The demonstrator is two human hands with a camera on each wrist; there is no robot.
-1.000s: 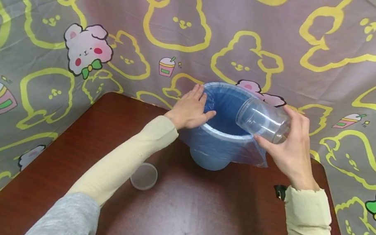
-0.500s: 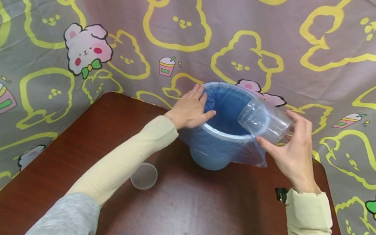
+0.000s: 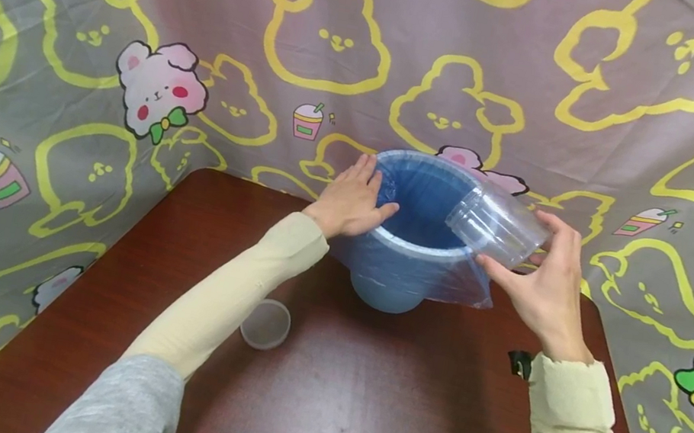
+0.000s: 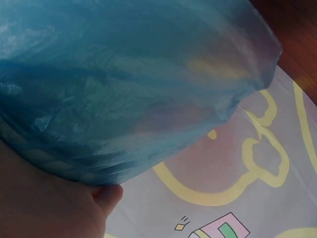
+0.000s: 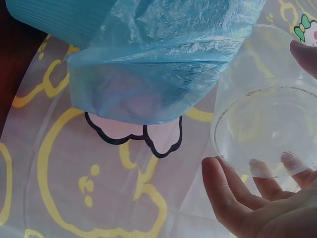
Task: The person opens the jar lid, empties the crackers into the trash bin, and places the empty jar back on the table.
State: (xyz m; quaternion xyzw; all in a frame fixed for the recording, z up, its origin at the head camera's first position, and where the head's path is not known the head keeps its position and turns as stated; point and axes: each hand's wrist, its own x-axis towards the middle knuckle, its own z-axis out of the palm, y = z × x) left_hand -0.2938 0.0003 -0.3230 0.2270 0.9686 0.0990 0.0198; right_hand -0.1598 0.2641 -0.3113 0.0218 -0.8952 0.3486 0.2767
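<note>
My right hand (image 3: pixel 550 291) holds a clear plastic jar (image 3: pixel 499 224) near its base, thumb on one side and fingers on the other. The jar lies tilted on its side, its mouth over the right rim of a blue bin (image 3: pixel 385 293). From the right wrist view, the jar's round base (image 5: pixel 272 131) faces the camera, and I see nothing inside it. A thin blue plastic bag (image 3: pixel 446 284) lines the bin and hangs over its rim. On the bin's left rim rests my left hand (image 3: pixel 352 202), fingers straight. Its contact is partly hidden in the left wrist view.
A round translucent lid (image 3: pixel 265 324) lies on the brown table (image 3: pixel 342 401), left of the middle. Beside the right cuff is a small black object (image 3: pixel 519 363), partly hidden. A patterned cloth (image 3: pixel 338 29) hangs close behind the bin and along both sides.
My right hand and the jar have shifted slightly to the right, so less of the jar reaches over the bin. The left hand and the bin have stayed put.
</note>
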